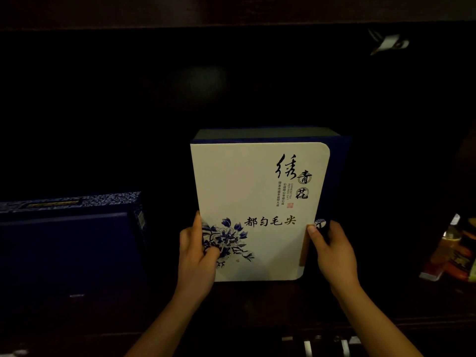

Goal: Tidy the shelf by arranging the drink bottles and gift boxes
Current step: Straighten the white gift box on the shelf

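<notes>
A white gift box [257, 197] with blue flower art, black calligraphy and dark blue sides stands upright in the middle of a dark shelf compartment. My left hand [197, 256] grips its lower left edge, thumb lying over the flower print. My right hand [332, 251] grips the lower right edge beside a small round clasp. A dark blue gift box [69, 243] with a patterned top sits to the left, apart from the white one. A drink bottle [452, 233] with amber liquid shows at the far right.
Colourful red and orange packages [458, 261] sit beside the bottle at the right edge. The shelf's front ledge [257, 305] runs below the boxes. The shelf's back is dark; a small pale object [389, 43] shows at the upper right.
</notes>
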